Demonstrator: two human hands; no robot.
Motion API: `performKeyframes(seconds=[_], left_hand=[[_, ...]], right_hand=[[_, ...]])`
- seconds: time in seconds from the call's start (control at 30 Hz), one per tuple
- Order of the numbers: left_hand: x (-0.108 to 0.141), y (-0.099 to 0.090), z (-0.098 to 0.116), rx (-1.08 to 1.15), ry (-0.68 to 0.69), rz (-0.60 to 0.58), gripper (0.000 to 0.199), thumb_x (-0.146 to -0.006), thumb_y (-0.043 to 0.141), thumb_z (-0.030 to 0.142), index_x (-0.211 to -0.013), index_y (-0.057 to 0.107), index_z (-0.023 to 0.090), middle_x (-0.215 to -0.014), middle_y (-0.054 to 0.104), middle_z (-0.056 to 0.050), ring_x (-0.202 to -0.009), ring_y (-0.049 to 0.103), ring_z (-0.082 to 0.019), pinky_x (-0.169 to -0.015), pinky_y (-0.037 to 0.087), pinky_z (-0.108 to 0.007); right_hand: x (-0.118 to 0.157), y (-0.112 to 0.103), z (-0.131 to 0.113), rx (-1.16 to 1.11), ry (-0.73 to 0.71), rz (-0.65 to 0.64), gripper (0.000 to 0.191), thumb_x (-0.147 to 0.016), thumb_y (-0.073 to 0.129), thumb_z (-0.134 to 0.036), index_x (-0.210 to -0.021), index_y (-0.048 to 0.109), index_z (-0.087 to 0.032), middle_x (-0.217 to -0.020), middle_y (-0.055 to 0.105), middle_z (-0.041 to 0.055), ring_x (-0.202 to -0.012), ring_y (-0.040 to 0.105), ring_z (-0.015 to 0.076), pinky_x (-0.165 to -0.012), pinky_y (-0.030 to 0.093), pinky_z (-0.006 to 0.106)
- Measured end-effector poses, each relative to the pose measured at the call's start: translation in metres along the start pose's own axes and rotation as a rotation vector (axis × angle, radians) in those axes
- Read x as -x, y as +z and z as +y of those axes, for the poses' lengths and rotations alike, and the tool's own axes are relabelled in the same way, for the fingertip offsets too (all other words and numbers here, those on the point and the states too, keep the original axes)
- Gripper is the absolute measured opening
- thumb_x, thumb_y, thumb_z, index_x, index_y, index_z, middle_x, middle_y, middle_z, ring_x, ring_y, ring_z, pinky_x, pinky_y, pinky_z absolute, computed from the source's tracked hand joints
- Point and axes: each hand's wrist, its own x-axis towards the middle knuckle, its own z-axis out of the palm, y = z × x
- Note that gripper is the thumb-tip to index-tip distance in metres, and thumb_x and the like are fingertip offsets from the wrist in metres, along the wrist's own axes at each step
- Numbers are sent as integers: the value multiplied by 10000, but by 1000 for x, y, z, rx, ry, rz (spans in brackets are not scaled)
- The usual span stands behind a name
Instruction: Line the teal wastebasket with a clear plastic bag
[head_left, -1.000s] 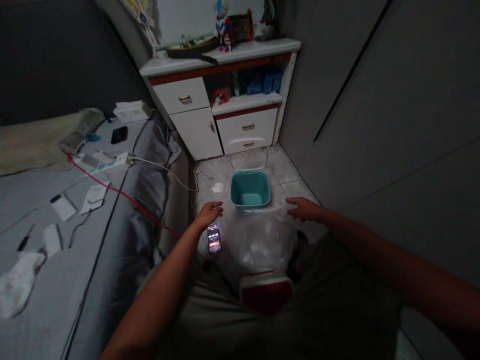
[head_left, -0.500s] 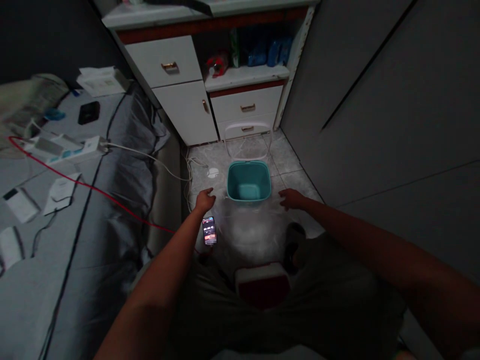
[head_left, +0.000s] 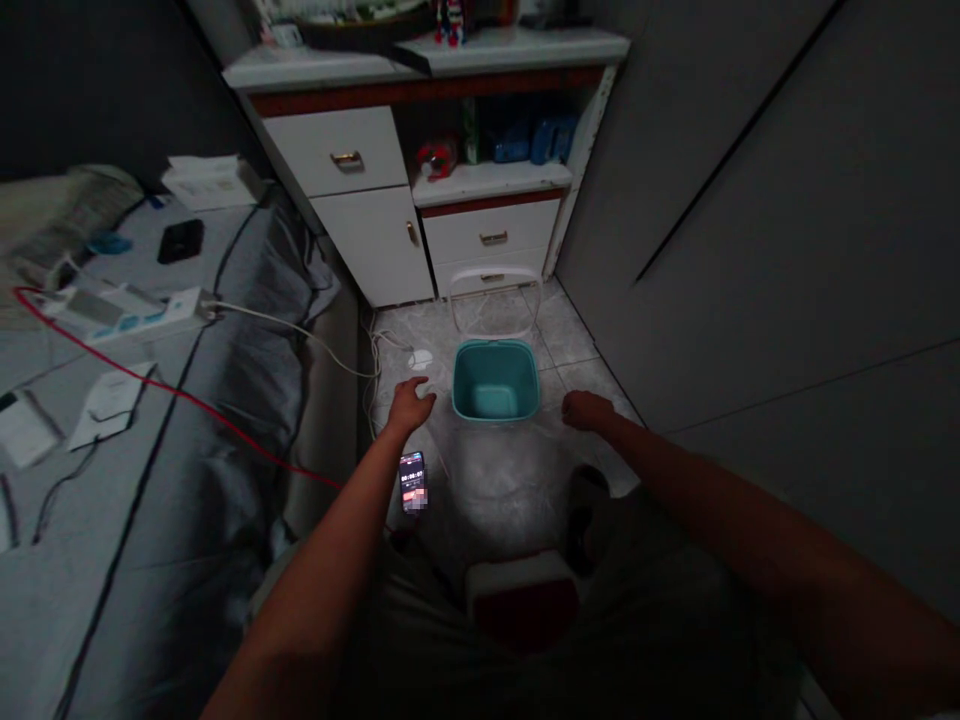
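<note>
A teal plastic tub (head_left: 496, 409) stands on the grey tiled floor between my two hands, its inside visible and bare. A pale rounded frame (head_left: 495, 272), possibly its lid, rises upright behind it. My left hand (head_left: 410, 406) hovers to the left of the tub with thumb and fingers apart, holding nothing. Right of the tub, my right hand (head_left: 588, 410) has its fingers curled in, and no object shows in it. Neither hand touches the tub. Below my left hand a phone (head_left: 412, 484) with a lit timer screen lies on the floor.
White drawers (head_left: 491, 235) and a shelf stand at the back. A grey panel wall (head_left: 787, 250) closes off the right. To the left, a grey-covered bed (head_left: 225, 480) bears a power strip (head_left: 161, 315) and cables. A red stool (head_left: 525, 605) sits between my legs.
The view has tilted up slightly, so more of the cabinet top shows. My right hand's fingers have curled in from a looser spread. The tub has stayed in place.
</note>
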Motion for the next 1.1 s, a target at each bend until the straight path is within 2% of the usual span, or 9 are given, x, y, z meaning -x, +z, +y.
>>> performKeyframes(seconds=[0.1, 0.23, 0.3, 0.4, 0.57, 0.67, 0.77, 0.87, 1.1], left_hand=[[6, -9, 5, -53, 32, -18, 499, -876, 726, 277, -1364, 702, 177, -1390, 628, -178, -1292, 638, -298, -1126, 484, -401], [14, -21, 16, -58, 79, -65, 439, -916, 691, 296, -1337, 708, 170, -1278, 697, -151, -1087, 708, -253, -989, 525, -355], [16, -27, 21, -64, 88, -97, 358, -924, 674, 287, -1259, 735, 176, -1126, 751, -107, -958, 718, -226, -903, 523, -325], [17, -35, 26, -65, 91, -149, 226, -940, 642, 300, -1095, 762, 189, -923, 765, -57, -831, 704, -206, -763, 487, -291], [16, -41, 26, -85, 147, -210, 183, -950, 606, 317, -981, 739, 196, -858, 761, -51, -778, 689, -200, -714, 452, -285], [15, -43, 23, -119, 147, -218, 183, -955, 595, 327, -969, 728, 201, -876, 768, -60, -795, 696, -207, -725, 454, -287], [14, -44, 20, -156, 145, -218, 176, -955, 595, 324, -969, 725, 205, -899, 775, -65, -811, 701, -214, -720, 446, -290], [15, -43, 22, -170, 142, -230, 167, -954, 592, 308, -977, 724, 209, -913, 779, -64, -819, 703, -213, -719, 440, -286], [17, -38, 27, -215, 163, -272, 186, -959, 584, 301, -1012, 735, 208, -931, 778, -67, -813, 696, -210, -727, 440, -288]], right_hand=[[1, -3, 6, 47, 76, 39, 316, -901, 696, -282, -1187, 789, -185, -1315, 734, 184, -1200, 713, 359, -921, 582, 464], [-21, -19, 11, -164, 81, 198, 306, -913, 663, -278, -1180, 764, -170, -1213, 752, 165, -1149, 710, 293, -919, 556, 366], [-40, -38, 7, -327, 76, 301, 362, -922, 653, -263, -1259, 716, -144, -1079, 762, 140, -1036, 718, 240, -886, 552, 314], [-69, -79, -10, -605, 101, 344, 546, -930, 642, -241, -1461, 570, -139, -920, 733, 77, -751, 678, 175, -705, 560, 269], [-96, -145, -46, -968, 23, 340, 912, -882, 648, -116, -1686, 232, -228, -871, 705, 11, -517, 562, 110, -521, 534, 233], [-99, -163, -54, -1069, -38, 235, 827, -876, 644, -60, -1621, 331, -238, -865, 714, 11, -521, 609, 108, -521, 551, 224], [-95, -165, -53, -1115, -46, 166, 575, -885, 652, -52, -1419, 503, -205, -893, 730, 24, -551, 659, 109, -519, 553, 206], [-84, -152, -46, -1135, -45, 121, 403, -883, 680, -55, -1239, 549, -192, -927, 747, 33, -559, 674, 100, -518, 542, 189], [-50, -75, -25, -994, -118, -2, 299, -891, 687, -91, -1165, 607, -179, -812, 721, 4, -567, 662, 96, -492, 477, 147]])
